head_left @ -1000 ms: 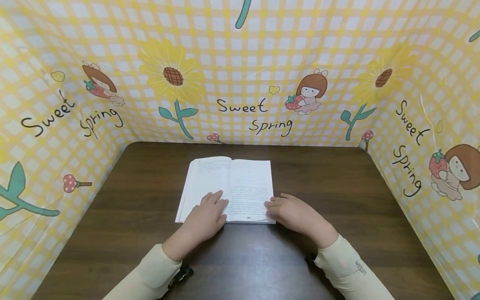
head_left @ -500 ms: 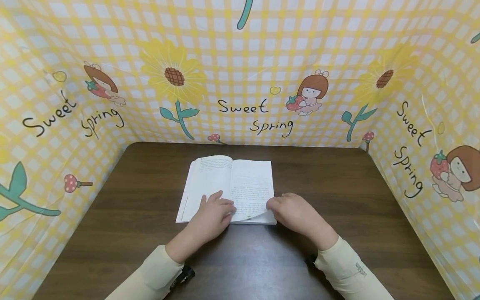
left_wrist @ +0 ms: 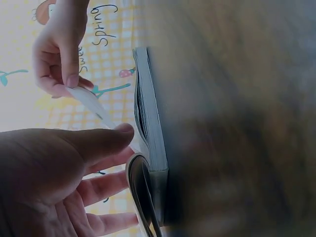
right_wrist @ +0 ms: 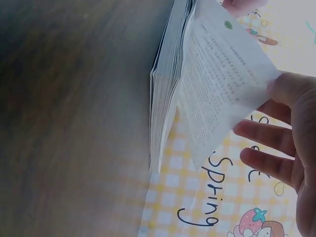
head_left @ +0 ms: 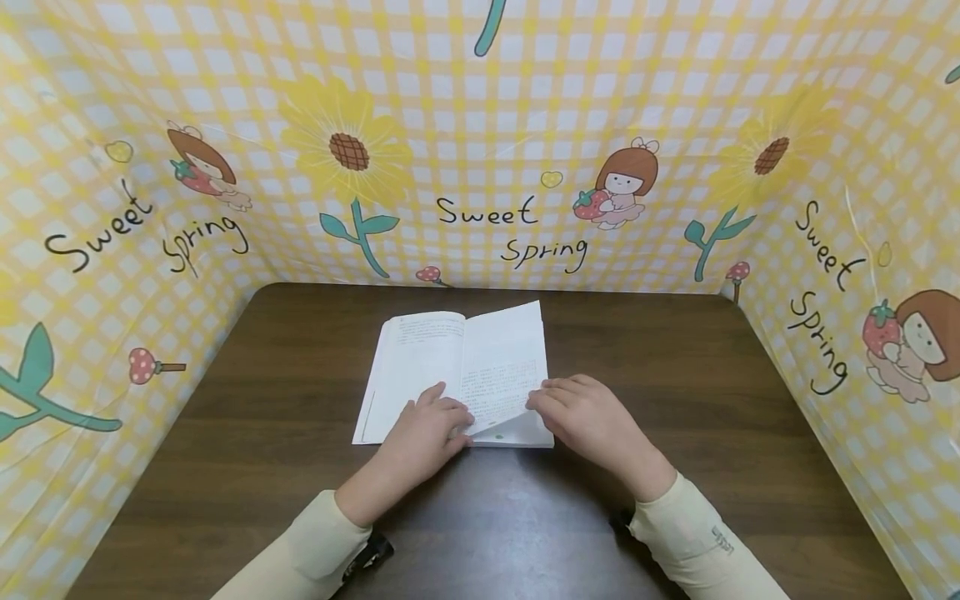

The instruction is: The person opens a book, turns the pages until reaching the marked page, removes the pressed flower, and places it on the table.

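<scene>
An open book (head_left: 416,383) lies on the dark wooden table, its pages printed with small text. My right hand (head_left: 588,417) pinches the lower outer corner of a right-hand page (right_wrist: 232,64) between thumb and fingers. That page is lifted off the stack and slants up, with another printed page under it. My left hand (head_left: 423,429) rests with spread fingers on the left page near the spine, its thumb (left_wrist: 111,140) at the bottom edge by the fold. In the left wrist view the thick page block (left_wrist: 150,108) stays down below the raised page.
The brown table (head_left: 300,367) surrounds the book on all sides. A yellow checked cloth (head_left: 487,125) with flowers and lettering walls in the back and both sides. A black strap (head_left: 367,557) sits at the left sleeve.
My right hand has taken hold of the right page's corner and raised it, so the page now tilts up. My left hand has slid slightly right toward the spine.
</scene>
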Available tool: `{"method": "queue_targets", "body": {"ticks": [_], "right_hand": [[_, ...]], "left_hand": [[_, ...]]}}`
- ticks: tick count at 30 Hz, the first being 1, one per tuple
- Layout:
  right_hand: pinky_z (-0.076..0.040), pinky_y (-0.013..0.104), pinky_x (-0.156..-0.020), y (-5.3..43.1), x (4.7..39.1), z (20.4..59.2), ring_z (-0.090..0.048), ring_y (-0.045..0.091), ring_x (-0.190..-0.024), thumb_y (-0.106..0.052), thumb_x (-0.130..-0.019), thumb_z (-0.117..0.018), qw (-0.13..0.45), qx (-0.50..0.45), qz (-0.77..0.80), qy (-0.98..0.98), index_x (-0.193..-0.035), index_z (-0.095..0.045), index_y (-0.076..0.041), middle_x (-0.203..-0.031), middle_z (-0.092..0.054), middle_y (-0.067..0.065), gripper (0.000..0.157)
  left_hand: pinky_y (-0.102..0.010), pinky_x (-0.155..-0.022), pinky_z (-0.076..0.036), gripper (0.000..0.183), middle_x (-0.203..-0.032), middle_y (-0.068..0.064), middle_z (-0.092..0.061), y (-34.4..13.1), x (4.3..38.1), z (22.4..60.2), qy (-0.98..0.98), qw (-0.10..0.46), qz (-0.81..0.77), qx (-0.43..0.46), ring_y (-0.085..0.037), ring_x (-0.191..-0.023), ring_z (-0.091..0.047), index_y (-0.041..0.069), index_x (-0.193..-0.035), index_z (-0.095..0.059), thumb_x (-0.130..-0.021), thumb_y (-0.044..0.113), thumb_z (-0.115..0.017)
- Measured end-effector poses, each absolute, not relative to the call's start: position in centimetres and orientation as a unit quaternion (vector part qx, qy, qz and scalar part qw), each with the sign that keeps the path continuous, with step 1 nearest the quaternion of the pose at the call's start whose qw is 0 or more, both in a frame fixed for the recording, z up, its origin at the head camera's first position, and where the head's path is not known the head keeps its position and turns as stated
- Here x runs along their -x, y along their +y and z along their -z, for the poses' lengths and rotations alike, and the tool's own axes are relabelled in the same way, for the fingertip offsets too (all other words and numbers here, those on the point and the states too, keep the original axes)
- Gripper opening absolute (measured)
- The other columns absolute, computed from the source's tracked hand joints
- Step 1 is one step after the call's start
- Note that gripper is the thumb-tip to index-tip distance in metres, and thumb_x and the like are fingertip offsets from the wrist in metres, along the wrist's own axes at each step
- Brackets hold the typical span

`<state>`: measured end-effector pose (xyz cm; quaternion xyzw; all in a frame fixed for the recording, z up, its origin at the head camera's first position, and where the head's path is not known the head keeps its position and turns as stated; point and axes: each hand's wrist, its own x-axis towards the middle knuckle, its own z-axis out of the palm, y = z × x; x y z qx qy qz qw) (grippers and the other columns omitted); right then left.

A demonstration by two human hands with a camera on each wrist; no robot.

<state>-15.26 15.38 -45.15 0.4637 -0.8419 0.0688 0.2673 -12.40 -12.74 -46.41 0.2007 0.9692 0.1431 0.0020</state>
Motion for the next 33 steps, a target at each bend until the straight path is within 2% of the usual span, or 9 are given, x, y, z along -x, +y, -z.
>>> {"method": "queue_targets", "body": {"ticks": [9,11,14,17,20,24,27,33], "right_hand": [[-0.056,0.041,-0.093,15.59,15.34,44.94,-0.070,0.020,-0.112,-0.009,-0.088,-0.074,0.280,-0.436,-0.113,-0.847,-0.124,-0.070,-0.012,-0.121,-0.074,0.002,0.036],[-0.055,0.042,-0.094,15.67,15.46,44.96,-0.068,0.021,-0.115,-0.012,-0.091,-0.073,0.282,-0.425,-0.125,-0.851,-0.128,-0.068,-0.011,-0.127,-0.072,0.002,0.038],[-0.054,0.043,-0.096,15.74,15.60,44.99,-0.067,0.023,-0.117,-0.014,-0.093,-0.069,0.285,-0.415,-0.136,-0.853,-0.133,-0.067,-0.011,-0.132,-0.069,0.003,0.040],[-0.054,0.044,-0.099,15.73,15.67,45.05,-0.066,0.025,-0.119,-0.015,-0.094,-0.068,0.284,-0.412,-0.141,-0.854,-0.135,-0.066,-0.011,-0.133,-0.068,0.004,0.041],[-0.053,0.044,-0.100,15.75,15.67,45.14,-0.066,0.025,-0.120,-0.015,-0.094,-0.068,0.279,-0.410,-0.144,-0.856,-0.136,-0.065,-0.011,-0.134,-0.068,0.005,0.043],[-0.052,0.045,-0.101,15.78,15.70,45.23,-0.065,0.025,-0.122,-0.014,-0.094,-0.067,0.269,-0.404,-0.146,-0.862,-0.138,-0.063,-0.011,-0.135,-0.067,0.005,0.044],[-0.051,0.046,-0.103,15.78,15.77,45.32,-0.063,0.027,-0.124,-0.015,-0.093,-0.069,0.256,-0.399,-0.144,-0.869,-0.139,-0.062,-0.011,-0.137,-0.066,0.007,0.047],[-0.050,0.050,-0.103,15.81,15.93,45.69,-0.061,0.031,-0.126,-0.019,-0.091,-0.076,0.225,-0.389,-0.123,-0.885,-0.142,-0.058,-0.012,-0.140,-0.062,0.010,0.055]], "left_hand": [[-0.071,-0.099,-0.045,0.019,-0.116,0.001,-0.075,-12.66,12.48,46.52,0.970,-0.024,-0.140,-0.199,-0.035,-0.140,-0.050,0.018,-0.109,-0.079,-0.097,0.031,-0.070],[-0.067,-0.100,-0.047,0.022,-0.118,-0.001,-0.075,-12.69,12.48,46.54,0.970,-0.034,-0.143,-0.195,-0.034,-0.138,-0.052,0.017,-0.113,-0.077,-0.097,0.030,-0.070],[-0.057,-0.103,-0.049,0.035,-0.129,-0.007,-0.069,-12.80,12.49,46.60,0.968,-0.055,-0.159,-0.185,-0.033,-0.134,-0.056,0.012,-0.126,-0.070,-0.095,0.027,-0.073],[-0.051,-0.107,-0.048,0.058,-0.145,-0.014,-0.058,-12.89,12.55,46.65,0.967,-0.067,-0.175,-0.173,-0.033,-0.135,-0.055,0.008,-0.144,-0.056,-0.093,0.027,-0.075],[-0.051,-0.107,-0.048,0.074,-0.154,-0.017,-0.047,-12.93,12.63,46.64,0.967,-0.075,-0.185,-0.161,-0.035,-0.139,-0.050,0.009,-0.155,-0.041,-0.093,0.030,-0.075],[-0.055,-0.105,-0.049,0.089,-0.161,-0.019,-0.035,-12.98,12.78,46.57,0.964,-0.109,-0.185,-0.160,-0.038,-0.142,-0.045,0.011,-0.161,-0.025,-0.091,0.030,-0.077],[-0.061,-0.110,-0.042,0.100,-0.166,-0.021,-0.023,-13.13,12.81,46.53,0.959,-0.150,-0.167,-0.173,-0.041,-0.148,-0.034,0.012,-0.164,-0.016,-0.088,0.026,-0.080],[-0.074,-0.116,-0.014,0.115,-0.172,-0.017,0.005,-13.56,12.78,46.52,0.957,-0.207,-0.084,-0.186,-0.042,-0.157,0.001,0.017,-0.166,-0.007,-0.081,0.024,-0.085]]}}
